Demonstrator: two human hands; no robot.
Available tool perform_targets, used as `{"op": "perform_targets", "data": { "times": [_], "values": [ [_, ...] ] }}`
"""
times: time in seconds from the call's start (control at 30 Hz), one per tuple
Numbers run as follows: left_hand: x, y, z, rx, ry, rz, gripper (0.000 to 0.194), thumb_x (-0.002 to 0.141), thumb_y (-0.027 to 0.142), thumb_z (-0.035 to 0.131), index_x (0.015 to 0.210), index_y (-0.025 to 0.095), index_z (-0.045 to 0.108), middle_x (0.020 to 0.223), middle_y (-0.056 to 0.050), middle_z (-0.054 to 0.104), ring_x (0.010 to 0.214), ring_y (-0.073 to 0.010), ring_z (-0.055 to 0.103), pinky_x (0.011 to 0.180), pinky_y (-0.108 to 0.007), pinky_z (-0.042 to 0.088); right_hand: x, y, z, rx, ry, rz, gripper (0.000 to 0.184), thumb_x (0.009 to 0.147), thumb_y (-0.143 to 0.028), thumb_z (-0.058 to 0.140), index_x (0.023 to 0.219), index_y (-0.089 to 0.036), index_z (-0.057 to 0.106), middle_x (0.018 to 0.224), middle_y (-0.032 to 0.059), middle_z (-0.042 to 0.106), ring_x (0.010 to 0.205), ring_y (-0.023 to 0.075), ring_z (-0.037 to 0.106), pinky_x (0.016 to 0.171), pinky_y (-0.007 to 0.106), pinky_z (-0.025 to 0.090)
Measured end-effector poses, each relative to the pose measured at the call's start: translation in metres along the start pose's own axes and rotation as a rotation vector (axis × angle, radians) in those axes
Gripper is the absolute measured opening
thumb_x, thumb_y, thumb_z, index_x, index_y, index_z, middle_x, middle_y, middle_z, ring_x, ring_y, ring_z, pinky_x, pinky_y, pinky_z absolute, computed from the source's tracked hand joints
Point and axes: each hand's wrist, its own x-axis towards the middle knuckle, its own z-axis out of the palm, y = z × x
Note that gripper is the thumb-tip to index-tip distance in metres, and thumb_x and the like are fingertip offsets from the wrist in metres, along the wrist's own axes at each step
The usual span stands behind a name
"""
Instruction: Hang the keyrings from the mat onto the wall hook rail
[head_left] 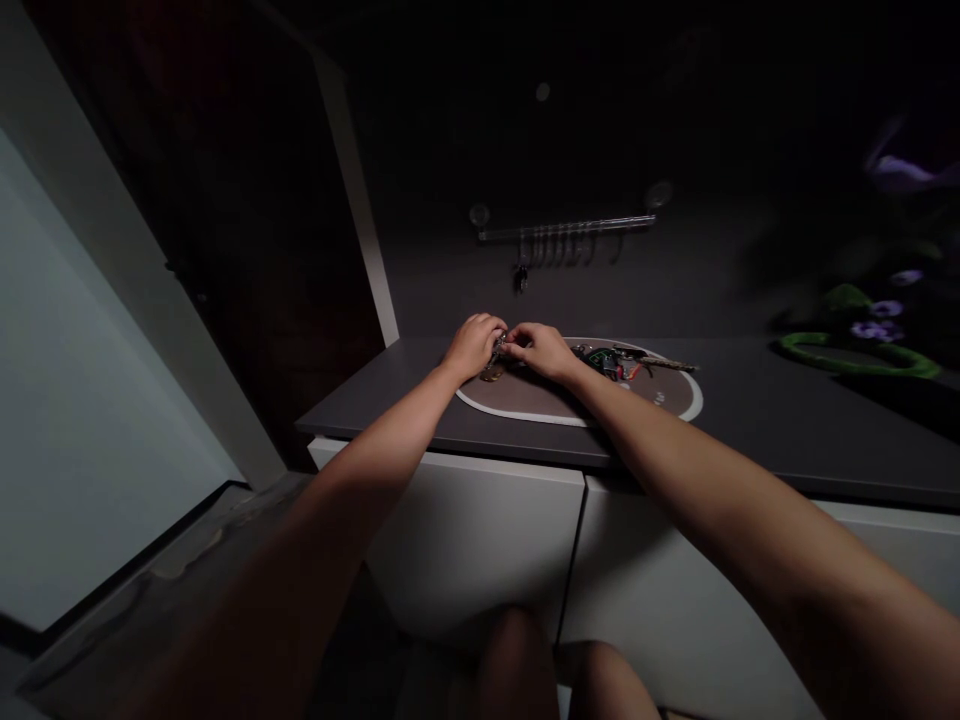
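Note:
My left hand [472, 346] is closed around a small bunch of keys [494, 362] over the left part of an oval brown mat [517, 402] with a white rim. From the other side my right hand [543, 351] meets it, thumb and forefinger pinched on the same metal pieces. Fine detail between the fingertips is too small and dark to make out. Just right of my right wrist lies a heap of more keys and fobs [602, 362], some black, green and red-orange, partly hidden by the forearm. A long strap [670, 363] extends from it towards the mat's right end.
On the dark wall behind, a clear rail [568, 229] carries several hooks; a small dark item [521, 279] hangs from the leftmost. Purple flowers [877, 328] with a green ring-shaped base [859, 358] stand at right. White cabinet doors [480, 540] lie below the grey counter [750, 430].

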Motion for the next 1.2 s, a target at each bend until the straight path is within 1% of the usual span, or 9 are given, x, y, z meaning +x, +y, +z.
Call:
{"op": "perform_targets", "data": {
  "times": [0.1,0.27,0.43,0.6,0.8,0.97,1.1,1.2],
  "values": [
    [0.0,0.001,0.0,-0.004,0.01,0.014,0.021,0.083,0.018,0.037,0.088,0.017,0.058,0.089,-0.005,0.059,0.088,-0.0157,0.05,0.08,-0.028,0.039,0.001,0.0,0.0,-0.026,0.022,-0.018,0.02,0.073,-0.031,0.054,0.08,-0.015,0.064,0.078,0.0033,0.064,0.07,0.0121,0.053,0.065,0.022,0.037],
    [0.0,0.002,0.0,0.015,0.022,0.002,0.022,0.083,0.019,0.037,0.09,0.017,0.058,0.091,-0.006,0.059,0.089,-0.0158,0.051,0.082,-0.028,0.039,0.001,-0.001,-0.003,-0.058,0.055,-0.066,0.018,0.075,-0.026,0.052,0.084,-0.016,0.065,0.083,0.0045,0.064,0.075,0.013,0.053,0.07,0.023,0.037],
    [-0.001,0.005,-0.003,0.038,0.027,-0.036,0.023,0.083,0.019,0.036,0.09,0.016,0.057,0.091,-0.006,0.059,0.089,-0.0165,0.05,0.083,-0.029,0.038,0.001,-0.001,-0.006,-0.07,0.095,-0.057,0.019,0.076,-0.025,0.051,0.085,-0.016,0.065,0.084,0.0056,0.062,0.079,0.0143,0.052,0.074,0.025,0.037],
    [-0.001,0.008,-0.004,0.039,0.015,-0.06,0.023,0.083,0.019,0.035,0.092,0.017,0.057,0.092,-0.006,0.059,0.089,-0.0168,0.051,0.081,-0.029,0.039,0.002,-0.002,-0.007,-0.02,0.147,-0.081,0.017,0.077,-0.022,0.047,0.085,-0.015,0.06,0.086,0.0064,0.06,0.082,0.0149,0.05,0.075,0.025,0.036],
    [-0.002,0.01,-0.005,0.031,0.0,-0.033,0.025,0.083,0.022,0.036,0.091,0.017,0.058,0.091,-0.006,0.058,0.087,-0.0163,0.051,0.079,-0.028,0.039,0.001,-0.002,-0.006,0.106,0.164,-0.027,0.016,0.078,-0.024,0.045,0.084,-0.014,0.057,0.08,0.0045,0.06,0.073,0.0126,0.05,0.069,0.023,0.037],
    [-0.002,0.011,-0.006,0.024,0.011,-0.004,0.026,0.084,0.026,0.036,0.09,0.016,0.059,0.088,-0.006,0.057,0.086,-0.0158,0.051,0.078,-0.027,0.039,0.0,-0.003,-0.007,0.145,0.191,-0.024,0.018,0.077,-0.024,0.045,0.086,-0.014,0.057,0.079,0.0036,0.061,0.071,0.012,0.051,0.069,0.023,0.038],
    [-0.001,0.012,-0.006,0.022,0.018,0.007,0.029,0.085,0.031,0.033,0.086,0.016,0.058,0.083,-0.006,0.056,0.082,-0.0155,0.051,0.075,-0.027,0.039,0.0,-0.003,-0.008,0.138,0.203,-0.034,0.019,0.076,-0.026,0.047,0.085,-0.015,0.06,0.082,0.0039,0.063,0.074,0.0128,0.054,0.072,0.024,0.039],
    [-0.001,0.012,-0.005,0.022,0.01,0.001,0.027,0.085,0.031,0.035,0.082,0.016,0.057,0.082,-0.005,0.056,0.08,-0.0154,0.051,0.074,-0.027,0.039,0.0,-0.004,-0.008,0.135,0.199,-0.049,0.018,0.076,-0.026,0.049,0.084,-0.016,0.061,0.083,0.004,0.063,0.077,0.0133,0.055,0.074,0.025,0.04]
  ]
}}
